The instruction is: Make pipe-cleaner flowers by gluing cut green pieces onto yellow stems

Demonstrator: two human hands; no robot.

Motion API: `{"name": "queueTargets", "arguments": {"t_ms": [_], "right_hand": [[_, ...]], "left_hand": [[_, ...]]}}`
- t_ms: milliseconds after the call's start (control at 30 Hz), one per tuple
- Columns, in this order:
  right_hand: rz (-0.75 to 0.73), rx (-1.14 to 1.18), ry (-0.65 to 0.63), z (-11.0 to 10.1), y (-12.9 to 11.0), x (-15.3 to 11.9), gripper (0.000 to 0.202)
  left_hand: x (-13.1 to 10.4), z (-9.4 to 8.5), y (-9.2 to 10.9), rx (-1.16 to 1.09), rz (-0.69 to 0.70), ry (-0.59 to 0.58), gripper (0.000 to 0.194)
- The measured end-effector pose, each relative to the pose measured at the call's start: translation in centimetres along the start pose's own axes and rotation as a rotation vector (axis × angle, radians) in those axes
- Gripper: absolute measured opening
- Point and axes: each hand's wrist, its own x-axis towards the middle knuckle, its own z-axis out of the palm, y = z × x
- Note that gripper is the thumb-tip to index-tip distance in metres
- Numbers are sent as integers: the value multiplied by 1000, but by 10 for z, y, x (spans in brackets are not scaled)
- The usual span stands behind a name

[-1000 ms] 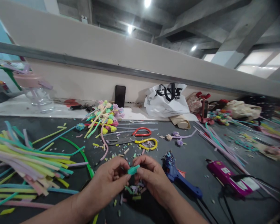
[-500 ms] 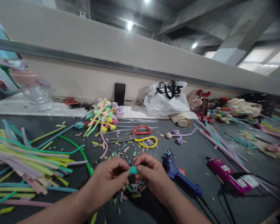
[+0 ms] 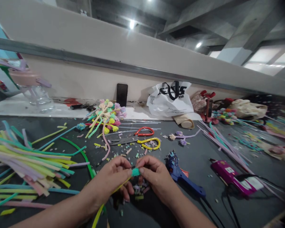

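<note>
Between my two hands is a small bundle of teal pipe cleaner pieces [image 3: 135, 172]. My left hand [image 3: 110, 179] pinches its left end with thumb and forefinger, the lower fingers curled beneath. At the right end, my right hand [image 3: 155, 178] is closed on the same bundle between thumb and fingertips. A yellow pipe cleaner [image 3: 98, 215] runs up past my left wrist and across the left palm; whether that hand grips it I cannot tell. Short pipe cleaner clippings [image 3: 139, 197] lie on the dark table below and beyond the hands.
Long pipe cleaners [image 3: 30, 161] are heaped at left. Scissors [image 3: 142, 140] lie beyond my hands, near a bunch of pipe cleaner flowers [image 3: 106, 115]. A blue glue gun [image 3: 184, 179] and a magenta corded device [image 3: 236, 179] are at right. A bottle [image 3: 35, 90] stands back left.
The yellow pipe cleaner now shows across my left palm, and my left lower fingers have opened out and dropped a little. Both hands keep their pinch on the teal bundle.
</note>
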Motion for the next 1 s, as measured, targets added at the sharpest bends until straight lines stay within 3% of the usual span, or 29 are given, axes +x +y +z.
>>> {"name": "queueTargets", "arguments": {"t_ms": [200,633,867,1000], "right_hand": [[-21,-64,-4,1,-3,0,12],[-40,-74,-1,1,-5,-1,10],[-44,-58,-6,3,-3,0,10],[-10,-49,40,5,-4,1,11]], "left_hand": [[0,-1,0,-100,-72,9,24],[1,-4,-10,-110,-40,-2,21],[3,-4,-12,8,-40,27,17],[1,-4,-11,227,23,95,20]]}}
